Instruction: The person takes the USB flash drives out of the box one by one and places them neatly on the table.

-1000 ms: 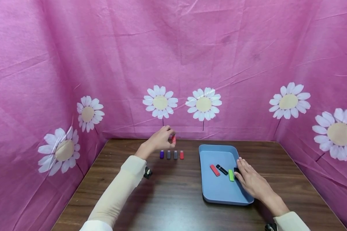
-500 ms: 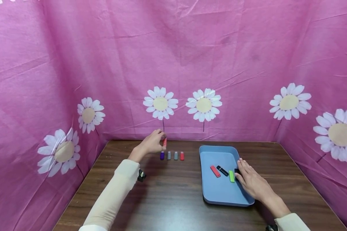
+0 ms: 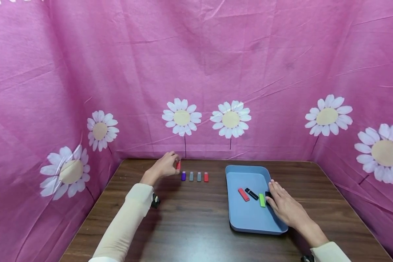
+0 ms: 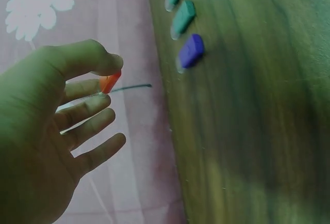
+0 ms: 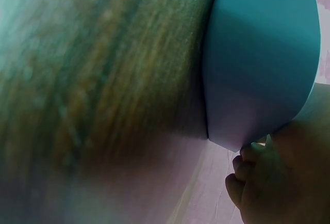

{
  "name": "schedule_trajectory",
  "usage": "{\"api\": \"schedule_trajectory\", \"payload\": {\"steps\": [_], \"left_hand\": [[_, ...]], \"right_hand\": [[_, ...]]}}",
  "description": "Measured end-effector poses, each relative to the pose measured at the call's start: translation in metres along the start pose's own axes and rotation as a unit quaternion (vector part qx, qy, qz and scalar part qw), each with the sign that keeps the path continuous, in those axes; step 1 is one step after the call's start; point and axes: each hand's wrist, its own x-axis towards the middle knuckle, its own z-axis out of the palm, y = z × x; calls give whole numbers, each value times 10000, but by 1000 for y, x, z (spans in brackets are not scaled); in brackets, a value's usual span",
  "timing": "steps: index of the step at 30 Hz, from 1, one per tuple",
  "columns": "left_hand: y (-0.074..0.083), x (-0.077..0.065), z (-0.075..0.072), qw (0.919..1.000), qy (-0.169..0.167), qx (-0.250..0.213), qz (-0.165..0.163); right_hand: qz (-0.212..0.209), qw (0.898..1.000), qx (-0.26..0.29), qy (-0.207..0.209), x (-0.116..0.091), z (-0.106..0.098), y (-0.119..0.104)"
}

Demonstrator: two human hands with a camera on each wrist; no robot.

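Note:
My left hand (image 3: 163,165) pinches a red USB stick (image 3: 178,165) between thumb and fingertips, above the table's back edge. The left wrist view shows that red stick (image 4: 109,82) under the thumb tip, with the other fingers spread. To its right, a row on the table holds a purple USB stick (image 3: 183,176), two grey ones (image 3: 191,176) and a red one (image 3: 206,177). My right hand (image 3: 286,205) rests on the right rim of a blue tray (image 3: 249,227), fingers nearly straight. It partly covers a black piece (image 3: 268,195) in the tray.
Inside the tray lie another red stick (image 3: 243,194), a black one (image 3: 251,193) and a green one (image 3: 262,200). The brown wooden table (image 3: 190,218) meets a pink curtain (image 3: 196,72) with daisies at the back and sides.
My left hand has moved left with the red USB stick, from above the row to just beyond its purple end, and slightly lower. The right hand and tray have stayed put.

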Motion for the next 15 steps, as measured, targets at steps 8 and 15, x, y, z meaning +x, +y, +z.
{"api": "schedule_trajectory", "payload": {"steps": [8, 15], "left_hand": [[-21, -2, 14, 9992, -183, -153, -325], [-27, -4, 24, 9976, -271, -211, -602]], "right_hand": [[2, 10000, -36, 25, 0, -1, -1], [4, 10000, 9, 37, 0, -1, -1]]}}
